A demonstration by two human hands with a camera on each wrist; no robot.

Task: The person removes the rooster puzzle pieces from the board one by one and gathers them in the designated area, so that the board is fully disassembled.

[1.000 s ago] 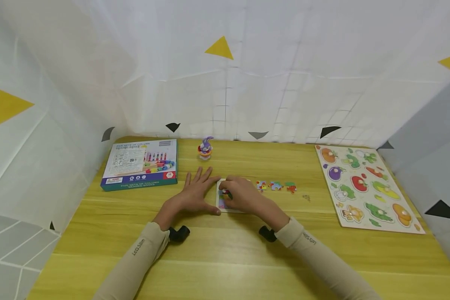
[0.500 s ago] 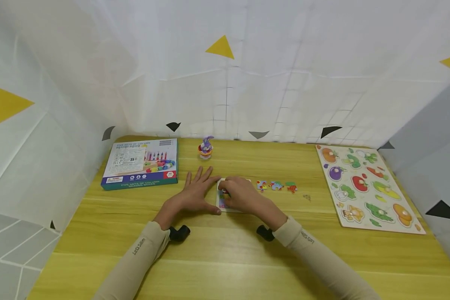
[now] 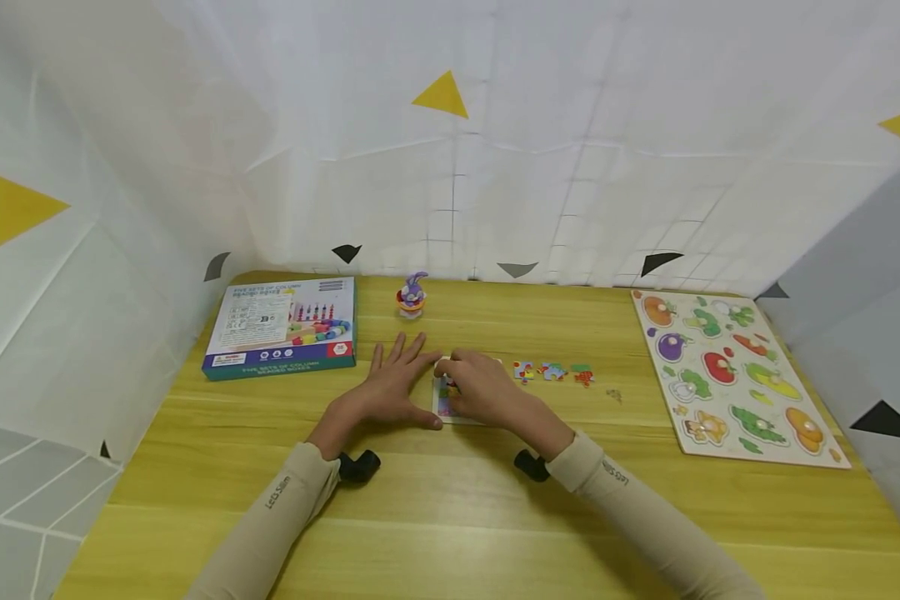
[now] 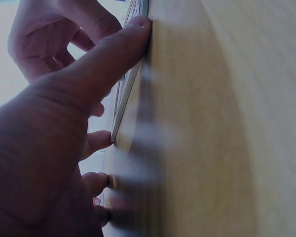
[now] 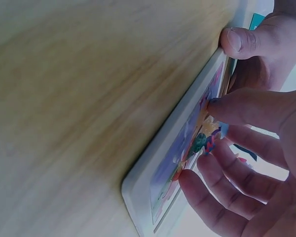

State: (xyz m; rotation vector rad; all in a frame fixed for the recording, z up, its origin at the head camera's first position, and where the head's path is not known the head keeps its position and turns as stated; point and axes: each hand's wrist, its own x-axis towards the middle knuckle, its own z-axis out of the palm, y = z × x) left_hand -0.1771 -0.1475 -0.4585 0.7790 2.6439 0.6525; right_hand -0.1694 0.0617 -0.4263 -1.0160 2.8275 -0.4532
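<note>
A small white-framed jigsaw puzzle board (image 3: 444, 410) lies on the table, its picture largely covered by my right hand (image 3: 487, 390). In the right wrist view the thumb and fingers of that hand are curled over the board (image 5: 160, 180) and pinch a colourful puzzle piece (image 5: 200, 143) at its surface. How far the piece sits in the frame is unclear. My left hand (image 3: 390, 392) lies spread at the board's left side. In the left wrist view its thumb and a finger touch the edge of the board (image 4: 122, 106). Several loose puzzle pieces (image 3: 552, 372) lie in a row to the right.
At the back left lies a boxed bead set (image 3: 281, 329). Beside it stands a purple rabbit figurine (image 3: 411, 297). A wooden vegetable peg puzzle (image 3: 735, 375) lies at the right. White sheeting (image 3: 540, 208) hangs behind the wooden table (image 3: 435, 525).
My right hand's fingers have shifted slightly over the board, and the wrist has moved a little left. My left hand stays in place, as do the loose pieces.
</note>
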